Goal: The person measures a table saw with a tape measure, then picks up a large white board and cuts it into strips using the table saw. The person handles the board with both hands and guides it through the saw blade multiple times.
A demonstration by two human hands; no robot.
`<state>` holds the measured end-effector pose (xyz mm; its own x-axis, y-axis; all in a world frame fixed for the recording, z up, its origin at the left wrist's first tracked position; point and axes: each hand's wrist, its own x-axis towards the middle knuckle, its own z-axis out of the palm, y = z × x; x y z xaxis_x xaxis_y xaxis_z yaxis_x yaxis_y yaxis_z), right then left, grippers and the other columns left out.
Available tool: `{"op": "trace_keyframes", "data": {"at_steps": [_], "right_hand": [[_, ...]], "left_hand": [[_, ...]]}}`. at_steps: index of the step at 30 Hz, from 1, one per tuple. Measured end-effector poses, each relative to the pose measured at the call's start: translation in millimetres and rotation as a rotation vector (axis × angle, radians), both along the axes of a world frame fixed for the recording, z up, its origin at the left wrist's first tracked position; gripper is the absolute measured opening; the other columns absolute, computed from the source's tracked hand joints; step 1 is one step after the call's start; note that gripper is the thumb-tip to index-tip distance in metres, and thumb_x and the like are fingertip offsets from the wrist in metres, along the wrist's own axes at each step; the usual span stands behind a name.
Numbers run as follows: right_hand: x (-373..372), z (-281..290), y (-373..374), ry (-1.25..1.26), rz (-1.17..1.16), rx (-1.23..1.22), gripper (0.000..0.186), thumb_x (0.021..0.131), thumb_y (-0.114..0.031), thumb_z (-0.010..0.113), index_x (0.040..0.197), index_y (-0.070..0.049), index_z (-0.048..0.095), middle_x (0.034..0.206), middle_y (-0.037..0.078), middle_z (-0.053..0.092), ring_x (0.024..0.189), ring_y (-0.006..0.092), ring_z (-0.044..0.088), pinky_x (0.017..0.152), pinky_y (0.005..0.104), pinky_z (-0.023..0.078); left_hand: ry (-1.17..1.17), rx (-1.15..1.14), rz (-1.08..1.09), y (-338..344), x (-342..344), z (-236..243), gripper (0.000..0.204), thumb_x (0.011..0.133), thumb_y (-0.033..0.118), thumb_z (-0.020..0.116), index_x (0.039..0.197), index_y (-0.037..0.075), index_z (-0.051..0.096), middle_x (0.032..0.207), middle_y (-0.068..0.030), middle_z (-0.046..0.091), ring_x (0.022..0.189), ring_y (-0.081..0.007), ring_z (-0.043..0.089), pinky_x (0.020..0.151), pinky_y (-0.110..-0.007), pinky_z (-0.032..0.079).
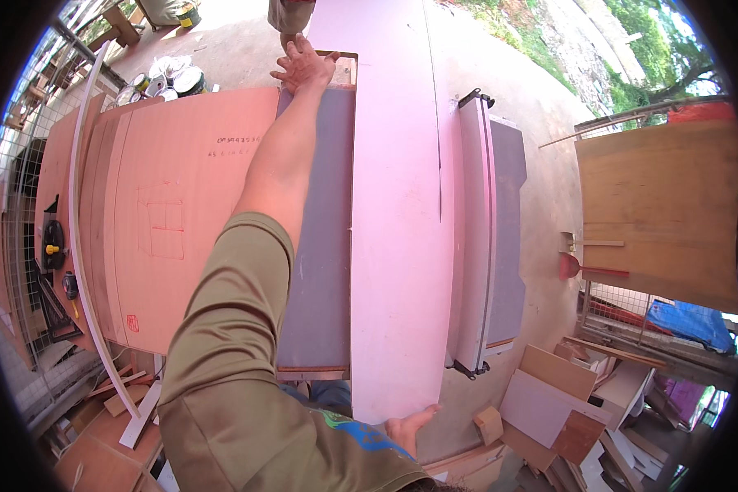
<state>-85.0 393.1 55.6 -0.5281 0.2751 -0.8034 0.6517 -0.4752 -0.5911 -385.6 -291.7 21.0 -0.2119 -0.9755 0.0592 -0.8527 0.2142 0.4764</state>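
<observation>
A long white board (398, 246), pinkish in this light, runs away from me across a grey-topped bench or table saw (326, 262). My left arm reaches far forward, and my left hand (305, 67) has its fingers spread beside the board's left edge, over a small framed gap. It holds nothing that I can see. At the near end of the board, my right hand (410, 428) grips the edge with the thumb stretched along it; its other fingers are mostly hidden. A sleeve-like part of another person (290, 15) shows just beyond my left hand.
Left of the bench lies a wide reddish sheet (197, 180) with pencil marks. A rail-like fence (474, 238) stands to the right. Paint cans (190, 80) sit at the far left, offcuts (549, 402) pile up at the near right, and a brown panel (660, 213) stands farther right.
</observation>
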Motion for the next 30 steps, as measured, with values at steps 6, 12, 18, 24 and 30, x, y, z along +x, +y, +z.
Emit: {"op": "trace_keyframes", "data": {"at_steps": [6, 12, 18, 24, 30], "right_hand": [[-11.1, -6.7, -11.1, 0.067, 0.011, -0.101, 0.083, 0.106, -0.069, 0.012, 0.155, -0.011, 0.045, 0.16, 0.011, 0.046, 0.142, 0.0388, 0.046, 0.117, 0.0568, 0.041], [-22.9, -7.2, -21.9, 0.054, -0.041, -0.116, 0.083, 0.107, -0.067, 0.01, 0.157, -0.01, 0.043, 0.161, 0.011, 0.045, 0.144, 0.0384, 0.046, 0.121, 0.0549, 0.038], [-36.9, -6.1, -34.7, 0.089, 0.012, -0.204, 0.078, 0.106, -0.061, 0.015, 0.158, -0.01, 0.043, 0.162, 0.011, 0.045, 0.146, 0.0364, 0.045, 0.121, 0.0548, 0.039], [-49.4, 15.2, -62.3, 0.105, -0.108, -0.212, 0.074, 0.104, -0.054, 0.022, 0.141, -0.003, 0.061, 0.145, 0.013, 0.062, 0.127, 0.0369, 0.063, 0.106, 0.0571, 0.054], [-57.9, 47.1, -87.3, 0.073, -0.136, -0.116, 0.066, 0.101, -0.039, 0.026, 0.135, 0.001, 0.066, 0.133, 0.013, 0.071, 0.117, 0.035, 0.07, 0.099, 0.0511, 0.059]], "left_hand": [[0.211, -0.315, -0.18, 42.1, 43.2, 1.9, 0.096, 0.09, 0.056, 0.073, 0.164, 0.012, 0.031, 0.164, -0.0203, 0.037, 0.144, -0.0453, 0.038, 0.123, -0.06, 0.023], [0.398, -0.122, -0.683, 240.0, 235.9, 32.8, 0.076, 0.093, 0.036, 0.076, 0.155, 0.002, 0.046, 0.155, -0.0226, 0.047, 0.141, -0.0427, 0.04, 0.12, -0.052, 0.032], [0.248, 0.239, -1.04, 415.8, 396.0, 68.2, 0.092, 0.09, 0.057, 0.074, 0.155, 0.0, 0.044, 0.164, -0.0239, 0.036, 0.152, -0.0493, 0.028, 0.124, -0.063, 0.022], [0.137, 0.035, -1.167, 472.8, 417.3, 51.9, 0.095, 0.088, 0.064, 0.071, 0.156, 0.003, 0.045, 0.168, -0.027, 0.027, 0.156, -0.0508, 0.02, 0.126, -0.062, 0.02], [0.225, 0.076, -1.147, 494.7, 425.6, 57.4, 0.09, 0.087, 0.059, 0.075, 0.155, 0.006, 0.048, 0.168, -0.0265, 0.027, 0.155, -0.0514, 0.021, 0.125, -0.062, 0.021]]}}
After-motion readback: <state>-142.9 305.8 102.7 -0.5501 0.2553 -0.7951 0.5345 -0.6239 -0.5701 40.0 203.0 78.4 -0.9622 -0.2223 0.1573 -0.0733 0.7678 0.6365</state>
